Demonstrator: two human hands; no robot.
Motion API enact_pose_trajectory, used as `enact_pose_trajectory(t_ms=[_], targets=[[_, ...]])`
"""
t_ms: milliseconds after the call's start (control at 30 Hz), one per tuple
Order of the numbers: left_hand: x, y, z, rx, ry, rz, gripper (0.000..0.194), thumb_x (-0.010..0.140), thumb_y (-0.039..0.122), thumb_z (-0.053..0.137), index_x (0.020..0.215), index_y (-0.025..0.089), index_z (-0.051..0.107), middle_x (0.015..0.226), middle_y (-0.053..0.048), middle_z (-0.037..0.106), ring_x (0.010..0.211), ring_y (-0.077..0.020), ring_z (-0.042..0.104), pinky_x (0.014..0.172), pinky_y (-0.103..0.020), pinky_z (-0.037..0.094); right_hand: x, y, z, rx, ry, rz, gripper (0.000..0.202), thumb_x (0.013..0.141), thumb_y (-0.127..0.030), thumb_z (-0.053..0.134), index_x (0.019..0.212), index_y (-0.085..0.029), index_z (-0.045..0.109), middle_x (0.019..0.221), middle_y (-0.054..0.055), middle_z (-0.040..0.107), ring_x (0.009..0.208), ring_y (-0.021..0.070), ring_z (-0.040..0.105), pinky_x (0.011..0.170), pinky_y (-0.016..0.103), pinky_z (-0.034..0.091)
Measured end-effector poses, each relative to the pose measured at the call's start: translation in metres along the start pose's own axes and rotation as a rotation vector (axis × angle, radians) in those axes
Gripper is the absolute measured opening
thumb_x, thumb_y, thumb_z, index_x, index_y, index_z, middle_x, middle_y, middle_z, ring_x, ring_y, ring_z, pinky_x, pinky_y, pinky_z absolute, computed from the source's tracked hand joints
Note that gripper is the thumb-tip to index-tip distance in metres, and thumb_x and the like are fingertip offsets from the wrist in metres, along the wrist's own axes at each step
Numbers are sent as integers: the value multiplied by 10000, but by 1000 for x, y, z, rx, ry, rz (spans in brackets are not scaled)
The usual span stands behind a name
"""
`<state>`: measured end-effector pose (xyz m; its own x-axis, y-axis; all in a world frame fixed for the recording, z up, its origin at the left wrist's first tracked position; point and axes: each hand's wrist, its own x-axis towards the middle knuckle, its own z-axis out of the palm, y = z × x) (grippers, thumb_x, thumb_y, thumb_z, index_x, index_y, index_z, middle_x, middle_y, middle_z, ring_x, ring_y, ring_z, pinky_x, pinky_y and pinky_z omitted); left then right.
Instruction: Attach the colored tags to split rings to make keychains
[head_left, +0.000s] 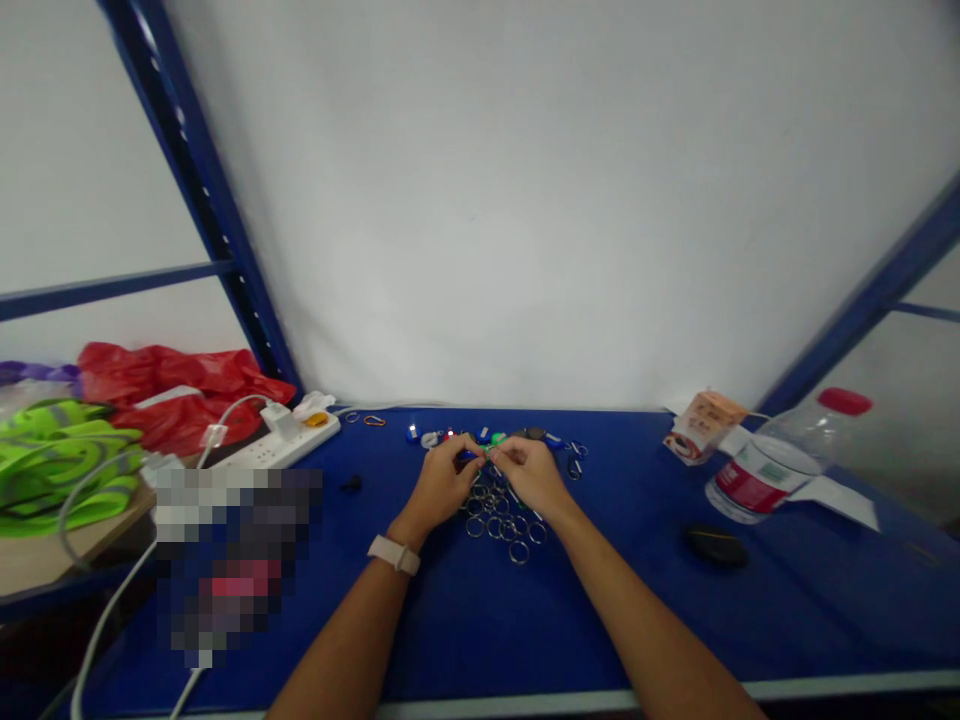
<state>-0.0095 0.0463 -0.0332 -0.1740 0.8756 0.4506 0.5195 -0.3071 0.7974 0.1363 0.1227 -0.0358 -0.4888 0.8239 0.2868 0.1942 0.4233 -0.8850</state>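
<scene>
My left hand (444, 482) and my right hand (531, 476) meet over the blue table, fingertips pinched close together. Between them shows a small green piece (487, 453), pinched by the right fingers. A bit of blue shows at my left fingertips; its kind is too small to tell. Just below the hands lies a pile of metal split rings (495, 527), partly hidden by them. Behind the fingers, small blue and green tags (484, 435) lie in a row, a blue one (412, 433) at its left end. Small clips (574, 467) lie right of my right hand.
Left are a white power strip (259, 450), an orange carabiner (374, 421), a small black object (351, 483) and a blurred-out item (247, 560) with a cable. Right stand an orange-and-white box (703, 428), a red-lidded plastic jar (765, 475) and a black mouse-like object (715, 546). A wall rises behind.
</scene>
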Motion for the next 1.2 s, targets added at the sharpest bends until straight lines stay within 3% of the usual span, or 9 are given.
enact_pose_trajectory(t_ms=[167, 367, 533, 733, 1200], targets=[[0, 1, -1, 19, 44, 28, 39, 834, 166, 609, 825, 175, 645, 816, -14, 666, 731, -137, 579, 691, -247, 442, -5, -6, 2, -92, -8, -37, 266, 822, -355, 547, 731, -146, 684, 634, 18, 623, 580, 138, 527, 558, 248, 366], [-1, -6, 1, 101, 18, 76, 39, 846, 184, 607, 837, 168, 641, 845, -40, 659, 788, -162, 601, 717, -269, 460, -7, -9, 1, -254, -15, -72, 253, 839, -303, 558, 699, -156, 707, 627, 22, 646, 569, 134, 529, 548, 243, 346], [-1, -5, 3, 154, 21, 95, 52, 857, 181, 585, 863, 178, 637, 873, -48, 661, 840, -182, 611, 757, -293, 470, -8, -11, 0, -345, 43, -137, 236, 860, -308, 563, 735, -181, 718, 681, 28, 679, 602, 145, 567, 555, 243, 370], [-1, -2, 2, 171, 0, 139, 46, 858, 170, 575, 840, 184, 616, 878, -44, 653, 830, -177, 608, 788, -301, 468, -8, -12, -1, -336, 78, -170, 150, 840, -257, 576, 764, -186, 685, 729, 30, 696, 627, 149, 592, 595, 248, 423], [-5, -4, 0, 168, -66, 161, 132, 837, 114, 561, 916, 187, 638, 955, -58, 678, 920, -201, 616, 867, -338, 458, -9, -13, -1, -305, -22, -209, 129, 850, -229, 572, 856, -166, 685, 790, 43, 708, 668, 148, 616, 644, 263, 466]])
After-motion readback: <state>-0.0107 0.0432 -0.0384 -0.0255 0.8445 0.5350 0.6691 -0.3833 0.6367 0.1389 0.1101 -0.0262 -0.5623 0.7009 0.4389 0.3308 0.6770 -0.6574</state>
